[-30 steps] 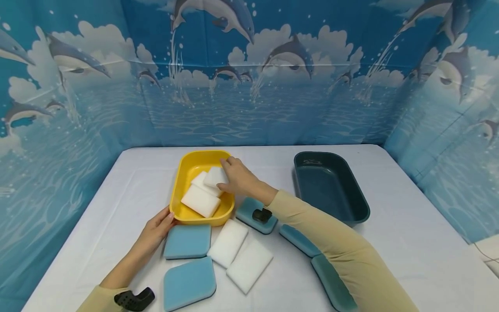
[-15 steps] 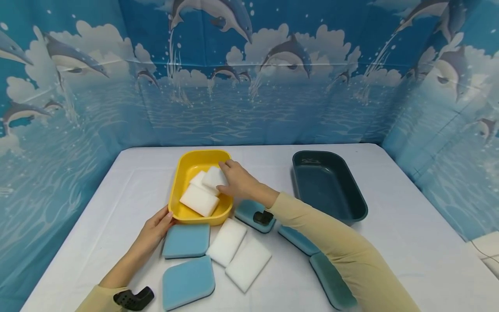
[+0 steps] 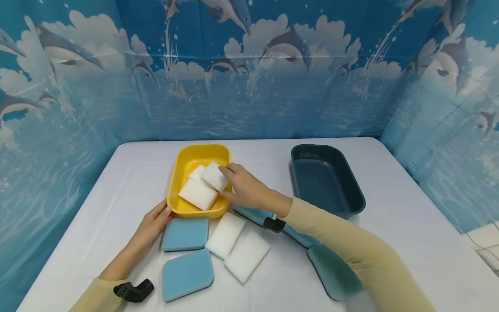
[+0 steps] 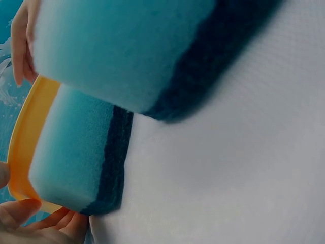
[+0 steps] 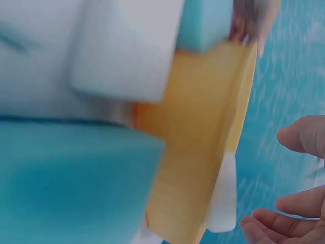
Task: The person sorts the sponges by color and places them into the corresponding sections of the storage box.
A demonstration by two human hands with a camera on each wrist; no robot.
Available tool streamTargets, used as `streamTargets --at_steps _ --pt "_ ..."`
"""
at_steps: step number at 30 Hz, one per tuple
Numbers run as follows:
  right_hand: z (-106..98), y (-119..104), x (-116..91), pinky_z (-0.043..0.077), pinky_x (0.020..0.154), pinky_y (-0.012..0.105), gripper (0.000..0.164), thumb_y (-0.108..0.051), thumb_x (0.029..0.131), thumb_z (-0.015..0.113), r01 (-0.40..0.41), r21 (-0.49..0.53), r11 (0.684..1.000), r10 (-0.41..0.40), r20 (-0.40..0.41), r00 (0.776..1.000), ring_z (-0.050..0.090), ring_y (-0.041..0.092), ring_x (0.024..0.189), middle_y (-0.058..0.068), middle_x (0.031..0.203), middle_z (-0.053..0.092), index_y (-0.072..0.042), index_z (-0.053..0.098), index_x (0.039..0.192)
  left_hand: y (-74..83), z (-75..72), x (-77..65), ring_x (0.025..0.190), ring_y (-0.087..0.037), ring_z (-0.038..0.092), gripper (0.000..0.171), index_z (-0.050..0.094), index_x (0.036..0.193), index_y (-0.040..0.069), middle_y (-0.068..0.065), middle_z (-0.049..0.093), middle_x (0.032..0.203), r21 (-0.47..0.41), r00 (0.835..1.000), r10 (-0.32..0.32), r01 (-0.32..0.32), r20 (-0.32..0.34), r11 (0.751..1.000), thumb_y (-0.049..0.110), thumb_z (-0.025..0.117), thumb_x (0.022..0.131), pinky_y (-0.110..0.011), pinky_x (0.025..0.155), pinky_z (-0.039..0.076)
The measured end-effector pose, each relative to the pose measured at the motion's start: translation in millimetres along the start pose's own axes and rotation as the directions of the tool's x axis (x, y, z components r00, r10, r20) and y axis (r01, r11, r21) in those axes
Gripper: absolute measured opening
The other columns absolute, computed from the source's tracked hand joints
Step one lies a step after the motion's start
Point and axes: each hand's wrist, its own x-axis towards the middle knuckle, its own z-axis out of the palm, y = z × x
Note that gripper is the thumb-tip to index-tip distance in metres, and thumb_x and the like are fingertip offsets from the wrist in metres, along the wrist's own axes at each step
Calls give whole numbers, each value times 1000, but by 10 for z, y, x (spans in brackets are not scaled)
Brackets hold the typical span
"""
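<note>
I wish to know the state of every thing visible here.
Yellow tray: upright, uncovered
Inner white sponges: three, overlapping inside yellow tray
Outer white sponges: two, flat, adjacent
Blue-green sponges: flat, dark side down, some partly hidden
Dark tray: upright, uncovered
Left grip: holding yellow tray's corner
Right grip: holding nothing, thumb apart
Curtain: hanging, creased

A blue fabric curtain [image 3: 249, 115] printed with rippling water hung behind the work and down both sides. Grey-and-white printed dolphins [image 3: 287, 41] leapt across it before puffy white printed clouds [image 3: 331, 37], and creases crossed the cloth. In front stood a table with rounded far corners, covered in smooth white cloth [image 3: 401, 199]. A thin dark cord [image 3: 483, 249] curved over a pale surface [image 3: 479, 236] at the far right.
</note>
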Motion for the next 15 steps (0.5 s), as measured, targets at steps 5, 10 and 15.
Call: streamTargets --at_steps 5,10,15 --pt "-5 -60 -348 50 98 29 63 -25 89 63 95 -16 995 -95 16 995 50 23 121 16 135 47 1 39 140 7 -17 4 142 -31 28 63 9 151 7 -18 15 157 -15 1000 2 -2 0 1000 40 30 102 -30 107 31" --pt "-8 -98 -621 49 99 28 62 -27 89 62 113 -17 994 -111 73 991 50 20 122 12 134 48 -2 39 141 15 -22 8 140 -31 27 63 10 151 7 -18 16 157 -20 1000 8 -8 -4 1000 41 30 102 -16 102 37" --pt "2 -108 -826 50 97 27 63 -28 89 63 128 9 992 -128 120 984 50 17 119 11 134 48 -3 38 141 8 -15 10 140 -29 28 65 9 151 6 -19 16 157 -35 1000 6 -6 7 999 42 30 102 -8 98 38"
